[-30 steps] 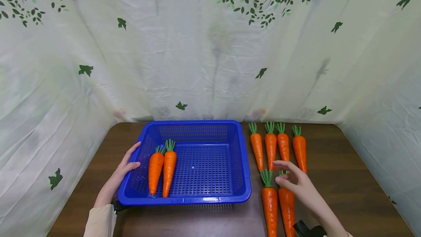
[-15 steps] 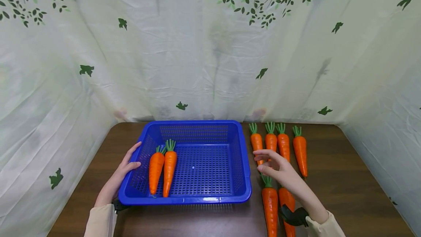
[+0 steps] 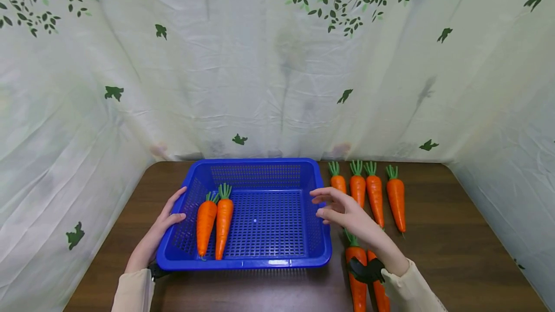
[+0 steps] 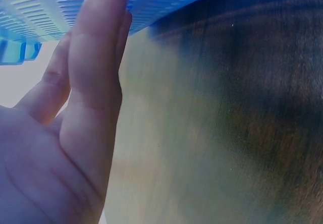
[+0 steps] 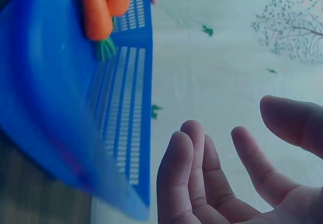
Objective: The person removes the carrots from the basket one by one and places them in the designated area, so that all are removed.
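Note:
A blue plastic basket [image 3: 269,223] stands on the table, with one carrot [image 3: 206,227] and a second carrot [image 3: 224,229] side by side at its left, green tops toward the back. My left hand [image 3: 161,227] rests against the basket's left rim, fingers straight; the left wrist view shows them along the perforated outer wall. Over the right rim hovers my right hand [image 3: 342,208], holding nothing, its fingers apart and lightly bent. In the right wrist view the fingers [image 5: 175,176] are beside the basket wall, with a gap to the thumb.
Several carrots lie right of the basket in a back row, among them a rightmost carrot [image 3: 396,204]. Nearer the front are two more, including a carrot [image 3: 356,288] partly under my right wrist. A pale leaf-patterned curtain [image 3: 277,61] surrounds the brown table [image 3: 455,254].
My right hand has moved left from above the carrots to the basket's right rim, holding nothing throughout. The left hand, basket and carrots have stayed in place.

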`<state>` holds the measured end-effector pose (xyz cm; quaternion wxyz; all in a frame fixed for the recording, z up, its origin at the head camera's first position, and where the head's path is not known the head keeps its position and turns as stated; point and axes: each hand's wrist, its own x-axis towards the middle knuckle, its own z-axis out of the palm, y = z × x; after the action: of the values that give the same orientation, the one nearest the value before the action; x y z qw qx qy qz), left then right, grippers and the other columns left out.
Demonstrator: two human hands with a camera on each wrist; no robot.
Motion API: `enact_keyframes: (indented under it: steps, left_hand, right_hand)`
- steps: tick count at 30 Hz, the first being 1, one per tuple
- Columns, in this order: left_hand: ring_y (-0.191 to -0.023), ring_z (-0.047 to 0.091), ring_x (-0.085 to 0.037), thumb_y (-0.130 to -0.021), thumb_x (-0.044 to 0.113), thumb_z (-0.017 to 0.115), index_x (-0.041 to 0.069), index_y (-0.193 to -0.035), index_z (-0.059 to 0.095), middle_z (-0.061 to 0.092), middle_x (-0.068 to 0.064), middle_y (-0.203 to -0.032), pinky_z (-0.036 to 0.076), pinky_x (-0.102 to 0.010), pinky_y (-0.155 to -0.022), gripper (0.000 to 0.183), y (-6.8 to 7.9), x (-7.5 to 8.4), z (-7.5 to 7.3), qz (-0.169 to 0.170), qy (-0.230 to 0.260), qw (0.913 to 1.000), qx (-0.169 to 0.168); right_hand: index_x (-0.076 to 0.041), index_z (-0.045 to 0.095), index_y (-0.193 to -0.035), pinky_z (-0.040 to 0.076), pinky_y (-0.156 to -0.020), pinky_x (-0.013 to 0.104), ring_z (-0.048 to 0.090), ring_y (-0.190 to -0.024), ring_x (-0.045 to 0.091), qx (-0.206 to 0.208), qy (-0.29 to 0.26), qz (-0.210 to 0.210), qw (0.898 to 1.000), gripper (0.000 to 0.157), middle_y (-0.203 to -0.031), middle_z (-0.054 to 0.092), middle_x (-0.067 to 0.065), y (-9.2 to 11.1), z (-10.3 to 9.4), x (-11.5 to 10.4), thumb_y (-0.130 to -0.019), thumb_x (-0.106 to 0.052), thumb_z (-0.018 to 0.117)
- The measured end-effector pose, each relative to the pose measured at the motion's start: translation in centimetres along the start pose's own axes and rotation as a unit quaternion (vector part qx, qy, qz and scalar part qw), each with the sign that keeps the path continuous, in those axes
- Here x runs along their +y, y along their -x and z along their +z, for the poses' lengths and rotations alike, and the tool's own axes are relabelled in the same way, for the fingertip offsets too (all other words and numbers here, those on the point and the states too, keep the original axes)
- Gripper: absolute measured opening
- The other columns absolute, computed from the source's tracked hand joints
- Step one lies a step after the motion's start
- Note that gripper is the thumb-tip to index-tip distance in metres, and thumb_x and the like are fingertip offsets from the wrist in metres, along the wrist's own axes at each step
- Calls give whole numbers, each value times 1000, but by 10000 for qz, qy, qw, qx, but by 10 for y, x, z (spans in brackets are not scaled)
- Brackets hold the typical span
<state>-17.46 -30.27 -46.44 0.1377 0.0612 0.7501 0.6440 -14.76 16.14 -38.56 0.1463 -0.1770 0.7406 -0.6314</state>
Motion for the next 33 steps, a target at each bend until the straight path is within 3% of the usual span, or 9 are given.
enact_keyframes:
  steps: [6,9,14,17,29,33]
  left_hand:
    - [-128,23,-53,-99,24,39,36,-153,7,-1,-20,-154,40,-63,-91,64,1,0,0,-89,-13,10000,9]
    - [-127,27,-48,-99,21,38,34,-153,8,1,-22,-153,43,-55,-92,63,0,1,1,43,-48,10000,7]
    - [-119,43,-16,-100,14,37,29,-154,10,7,-26,-151,45,-28,-89,62,-2,0,1,341,32,9994,-18]
    - [-111,46,-1,-100,12,37,28,-154,12,7,-27,-151,45,-22,-86,62,-3,-1,1,473,28,9989,-28]
    - [-110,46,-1,-98,7,37,26,-154,15,11,-27,-149,43,-19,-87,63,-4,-3,2,665,16,9977,82]
    - [-110,46,-1,-99,8,37,28,-154,14,10,-26,-150,43,-19,-87,63,-5,-2,2,593,46,9982,74]
  right_hand:
    - [-8,50,-134,51,-82,39,61,-100,27,-234,89,-53,9997,40,-127,51,18,-18,13,-7,-96,-18,58]
    - [-7,50,-133,51,-81,39,62,-97,26,-318,87,-48,9994,39,-126,52,17,-26,19,-8,-96,-17,57]
    - [-9,50,-133,51,-81,40,62,-95,25,-431,88,9,9990,39,-123,54,15,-39,28,-9,-95,-16,58]
    - [-8,51,-133,52,-81,41,62,-94,25,-500,0,21,9987,40,-121,55,15,-47,34,-9,-95,-16,59]
    - [-3,51,-132,52,-81,44,63,-91,24,-735,-498,196,9959,39,-116,57,16,-79,64,-10,-93,-7,58]
    - [-5,51,-131,52,-81,45,64,-90,24,-736,-570,344,9951,39,-113,57,15,-88,72,-10,-93,-7,58]
